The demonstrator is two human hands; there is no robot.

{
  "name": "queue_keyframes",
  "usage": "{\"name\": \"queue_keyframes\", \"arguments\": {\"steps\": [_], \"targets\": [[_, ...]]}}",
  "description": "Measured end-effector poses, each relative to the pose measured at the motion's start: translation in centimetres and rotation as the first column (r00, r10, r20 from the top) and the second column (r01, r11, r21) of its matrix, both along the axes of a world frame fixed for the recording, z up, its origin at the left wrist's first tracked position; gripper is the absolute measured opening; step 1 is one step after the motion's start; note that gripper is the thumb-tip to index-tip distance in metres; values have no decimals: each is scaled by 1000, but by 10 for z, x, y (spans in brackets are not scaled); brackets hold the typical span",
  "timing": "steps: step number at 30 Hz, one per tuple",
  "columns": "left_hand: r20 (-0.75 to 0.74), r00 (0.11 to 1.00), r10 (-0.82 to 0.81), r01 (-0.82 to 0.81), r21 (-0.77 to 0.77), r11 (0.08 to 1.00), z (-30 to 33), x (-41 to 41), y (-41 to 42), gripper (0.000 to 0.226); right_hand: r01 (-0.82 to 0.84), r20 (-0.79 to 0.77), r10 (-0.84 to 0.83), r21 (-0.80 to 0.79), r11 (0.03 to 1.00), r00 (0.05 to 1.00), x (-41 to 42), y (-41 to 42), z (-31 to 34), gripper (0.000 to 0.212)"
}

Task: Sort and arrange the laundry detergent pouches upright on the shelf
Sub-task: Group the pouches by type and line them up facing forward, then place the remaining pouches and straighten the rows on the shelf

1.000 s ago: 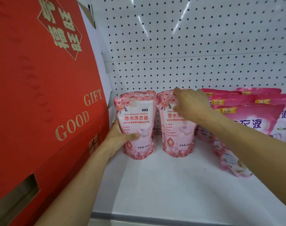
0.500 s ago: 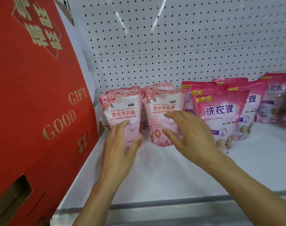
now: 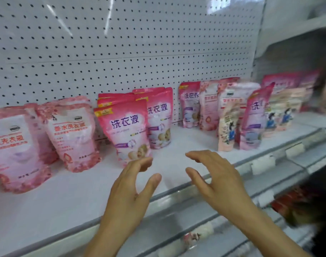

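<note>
Two pale pink flower-print pouches (image 3: pixel 15 145) (image 3: pixel 73 134) stand upright at the left of the white shelf (image 3: pixel 65 197). Beside them stand darker pink pouches (image 3: pixel 126 130) (image 3: pixel 158 117) in rows. Farther right, a mixed cluster stands upright: dark pink pouches (image 3: pixel 189 103) (image 3: pixel 255 117), pale pink ones (image 3: pixel 208 106) and a beige pouch (image 3: pixel 228 127) with a blue figure. My left hand (image 3: pixel 132 190) and my right hand (image 3: pixel 214 179) hover above the shelf front, fingers relaxed, holding nothing. The left fingertips are just in front of the nearest dark pink pouch.
A white pegboard (image 3: pixel 121 43) backs the shelf. Price-tag holders (image 3: pixel 262 164) line the front rail. More pouches (image 3: pixel 284 108) stand on the neighbouring shelf section at the right. A lower shelf (image 3: pixel 288 201) with red goods shows beneath.
Both hands have let go of the two pale pink pouches and drawn back to the shelf front. The view has swung right; the red gift box is out of frame.
</note>
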State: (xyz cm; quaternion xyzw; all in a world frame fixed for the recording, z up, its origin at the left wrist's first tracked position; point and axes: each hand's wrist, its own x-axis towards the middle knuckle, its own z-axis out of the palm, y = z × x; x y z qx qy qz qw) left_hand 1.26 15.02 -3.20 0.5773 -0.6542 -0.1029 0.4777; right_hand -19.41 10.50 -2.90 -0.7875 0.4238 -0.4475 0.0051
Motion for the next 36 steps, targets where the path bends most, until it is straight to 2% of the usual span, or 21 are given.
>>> {"name": "queue_keyframes", "arguments": {"steps": [4, 8, 13, 20, 28, 32, 36], "targets": [[-126, 980, -153, 159, 40, 987, 1, -109, -36, 37, 65, -50, -61, 90, 994, 997, -116, -16, 6, 31], [-98, 958, -271, 277, 55, 959, 2, -202, -68, 37, 117, -97, -105, 125, 985, 990, -218, -33, 18, 33], [-72, 936, -345, 349, 60, 935, 6, -289, -100, 40, 142, -98, -125, 184, 973, 987, -311, -56, 21, 30], [41, 915, -402, 400, 43, 915, 19, -376, -160, 42, 159, -5, -161, 217, 963, 987, -401, -109, 12, 28], [45, 905, -423, 424, -6, 906, 19, -465, -252, 42, 186, 6, -191, 198, 962, 982, -494, -202, 18, 23], [39, 905, -424, 424, 4, 905, 25, -509, -304, 41, 181, -15, -182, 229, 956, 983, -533, -258, 29, 19], [46, 903, -427, 427, 22, 904, 33, -553, -345, 37, 159, -3, -161, 194, 968, 987, -566, -306, 41, 15]]}}
